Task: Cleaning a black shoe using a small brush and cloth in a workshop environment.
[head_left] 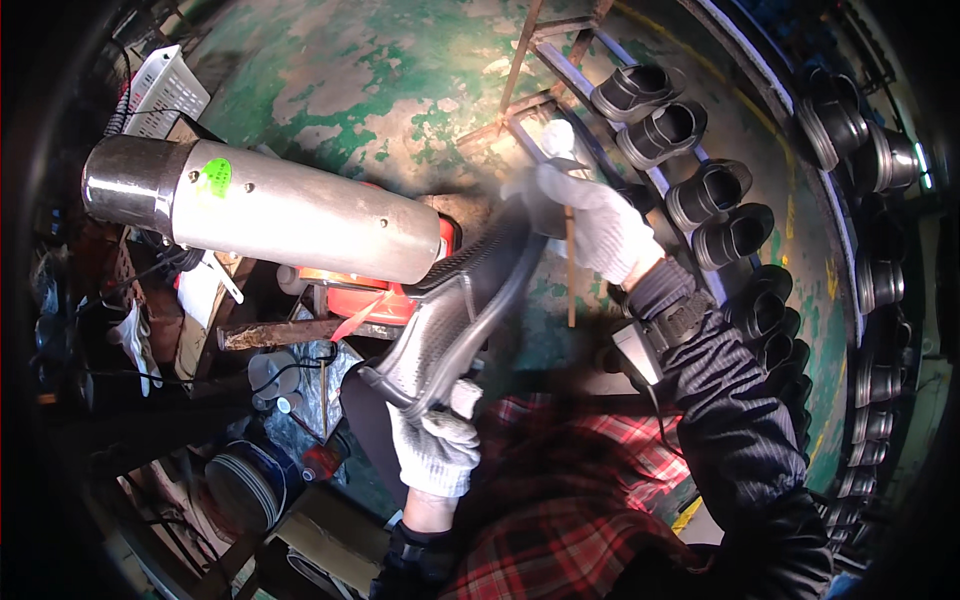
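Observation:
A black shoe (470,300) is tilted in front of me, one end low toward my body and the other raised. My gloved left hand (437,440) is closed around its lower end. At the raised end, my gloved right hand (597,225) is closed on a thin wooden stick (571,275), with a white blob (558,138) just beyond the fingers. The fingertips and the shoe's upper end are blurred, so I cannot tell whether they touch. Left of the shoe, a silver metal cylinder (305,215) with a black end points toward it.
Several black shoes (705,192) line a rack (655,180) on the right, with more on a second rack beyond. A white plastic basket (165,95) is at the far left. Below the cylinder are a red part (370,305), cables and a round tin (243,488).

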The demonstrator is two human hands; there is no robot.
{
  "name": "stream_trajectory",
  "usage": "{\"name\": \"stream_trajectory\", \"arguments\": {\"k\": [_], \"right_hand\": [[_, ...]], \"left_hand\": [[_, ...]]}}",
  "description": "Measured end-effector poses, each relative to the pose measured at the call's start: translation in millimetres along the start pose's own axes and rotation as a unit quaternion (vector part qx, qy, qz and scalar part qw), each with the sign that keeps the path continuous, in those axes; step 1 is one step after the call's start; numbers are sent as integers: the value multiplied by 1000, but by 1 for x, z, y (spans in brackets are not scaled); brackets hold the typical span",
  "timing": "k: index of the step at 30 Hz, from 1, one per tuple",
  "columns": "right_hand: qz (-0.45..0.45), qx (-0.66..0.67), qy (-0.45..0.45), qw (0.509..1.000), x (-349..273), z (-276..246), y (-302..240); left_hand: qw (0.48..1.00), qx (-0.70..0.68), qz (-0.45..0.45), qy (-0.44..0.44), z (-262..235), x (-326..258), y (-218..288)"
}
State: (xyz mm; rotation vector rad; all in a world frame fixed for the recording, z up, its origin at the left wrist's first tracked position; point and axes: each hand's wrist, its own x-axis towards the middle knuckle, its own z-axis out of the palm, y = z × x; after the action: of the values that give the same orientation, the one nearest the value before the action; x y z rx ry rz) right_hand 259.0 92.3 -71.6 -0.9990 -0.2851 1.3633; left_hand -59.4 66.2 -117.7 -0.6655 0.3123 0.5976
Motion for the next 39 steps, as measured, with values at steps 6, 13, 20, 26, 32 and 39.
{"name": "stream_trajectory", "arguments": {"k": [6,13,20,26,32,39], "right_hand": [[-27,69,41,996,3,4,18],[-90,165,39,981,-75,-35,52],[-268,-404,164,859,-168,-61,106],[-151,-276,165,935,-221,-54,98],[7,-160,15,987,-258,-17,81],[75,-367,-73,924,-257,34,92]], "left_hand": [[989,133,5,-71,25,-9,-5],[982,180,-49,13,6,-42,1],[941,186,-258,-116,-29,-81,-13],[620,781,-71,5,21,-123,-27],[697,709,-102,41,15,-143,-40],[690,707,-134,79,7,-152,-42]]}}
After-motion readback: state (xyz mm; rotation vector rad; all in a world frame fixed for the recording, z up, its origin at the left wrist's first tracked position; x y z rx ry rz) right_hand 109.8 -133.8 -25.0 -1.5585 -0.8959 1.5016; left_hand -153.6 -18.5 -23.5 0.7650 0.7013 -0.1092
